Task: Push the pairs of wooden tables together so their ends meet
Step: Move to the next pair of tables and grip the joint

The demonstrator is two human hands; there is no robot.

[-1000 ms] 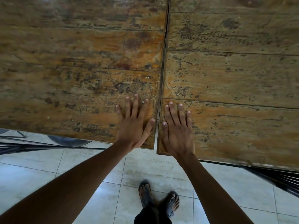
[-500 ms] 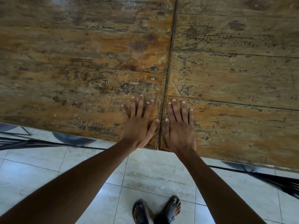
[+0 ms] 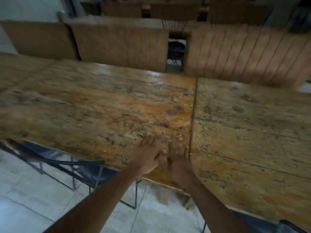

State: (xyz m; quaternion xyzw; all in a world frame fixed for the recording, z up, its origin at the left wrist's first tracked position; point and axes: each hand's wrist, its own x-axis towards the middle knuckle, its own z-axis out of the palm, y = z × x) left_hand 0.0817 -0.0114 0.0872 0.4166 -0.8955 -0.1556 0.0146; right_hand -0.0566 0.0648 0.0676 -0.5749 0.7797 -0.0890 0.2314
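Head view: left hand (image 3: 148, 159) and right hand (image 3: 178, 163) lie flat, side by side, gripping nothing.

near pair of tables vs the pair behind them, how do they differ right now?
The near pair of tables meets end to end at a thin seam; the far pair of tables shows an open gap with a dark chair visible through it. Both hands, left hand and right hand, rest on the near pair only. Both pairs are wooden.

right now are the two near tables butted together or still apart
Together, as far as shows: the left table and right table meet along one thin dark seam. The frame is blurred, so a hairline gap cannot be excluded.
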